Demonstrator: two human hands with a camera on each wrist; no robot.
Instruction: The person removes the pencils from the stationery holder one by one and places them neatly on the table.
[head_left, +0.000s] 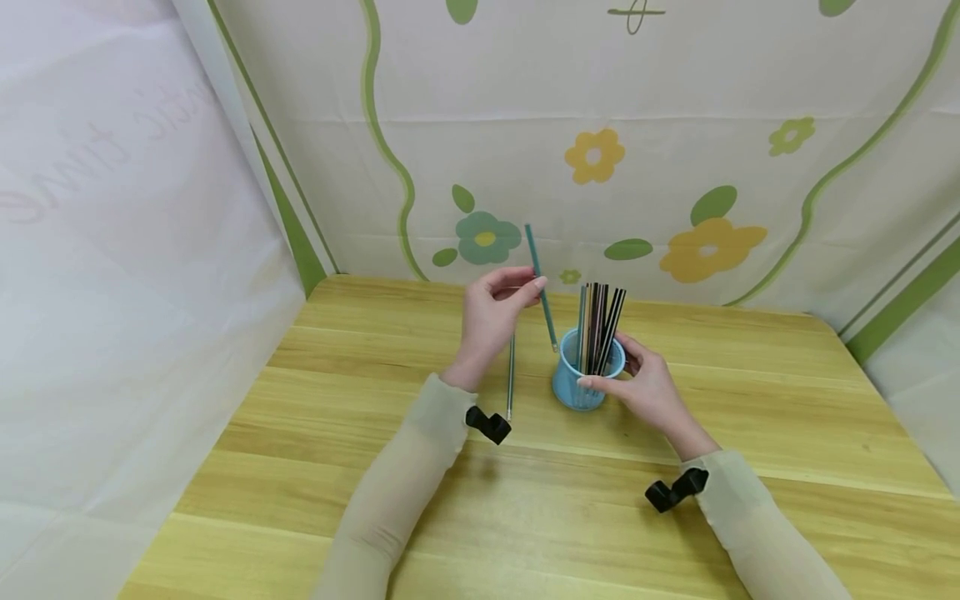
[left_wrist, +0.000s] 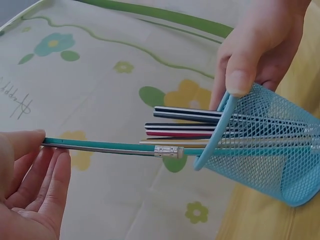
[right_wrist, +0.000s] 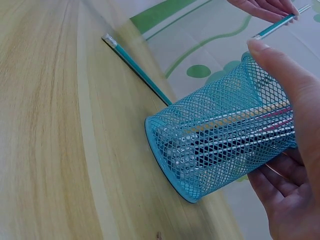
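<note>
My left hand (head_left: 491, 315) pinches a teal pencil (head_left: 546, 310) between thumb and fingers. The pencil slants, its eraser end (left_wrist: 169, 151) down beside the rim of a light blue mesh pencil cup (head_left: 570, 392). Several pencils (head_left: 602, 321), dark, teal and yellowish, stand in the cup with their eraser ends at the bottom. On the cup's right side, my right hand (head_left: 654, 390) grips it near the rim, thumb in front and fingers behind. Another teal pencil (right_wrist: 137, 69) lies on the table left of the cup, partly hidden by my left hand in the head view.
The wood-grain table (head_left: 525, 508) reaches back to a white cloth (head_left: 510, 150) printed with flowers and leaves. More white cloth (head_left: 135, 292) hangs along the left side. A black wrist camera (head_left: 489, 425) is on the left sleeve, another (head_left: 675, 492) on the right.
</note>
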